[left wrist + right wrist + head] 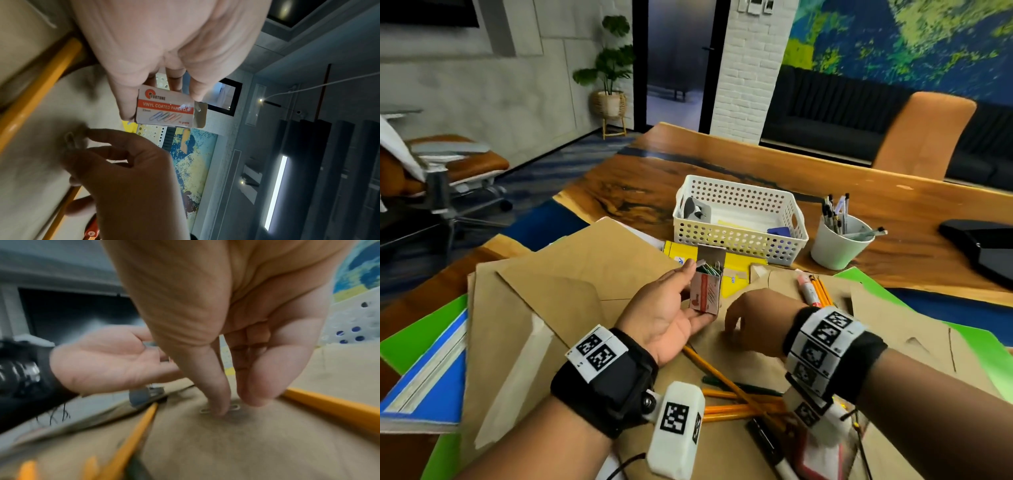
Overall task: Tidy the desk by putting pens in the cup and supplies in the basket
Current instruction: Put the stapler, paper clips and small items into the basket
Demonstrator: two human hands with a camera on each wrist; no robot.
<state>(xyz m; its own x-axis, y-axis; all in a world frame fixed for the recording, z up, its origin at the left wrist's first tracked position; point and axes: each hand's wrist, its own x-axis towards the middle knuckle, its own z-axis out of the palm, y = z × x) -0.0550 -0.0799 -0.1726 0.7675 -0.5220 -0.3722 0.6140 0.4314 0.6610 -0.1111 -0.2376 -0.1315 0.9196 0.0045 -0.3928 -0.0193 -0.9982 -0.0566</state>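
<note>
At the far left of the desk we see a blue folder (431, 373) lying on green sheets, with brown envelopes (544, 301) spread beside it toward the middle. Over those envelopes our left hand (671, 308) sits palm up, its fingers and thumb closed round a small paper clip box (707, 291) held upright with its flap open and coloured clips showing inside. Just to the right, our right hand (753, 322) points down at the envelope, thumb and forefinger closing on a single paper clip (235, 407) that lies flat on the paper; the fingertips touch it. Yellow pencils (739, 401) lie crossed below both wrists. Behind the hands stands the white basket (739, 219), already holding a few supplies, and to its right the white cup (837, 246) with pens standing in it.
</note>
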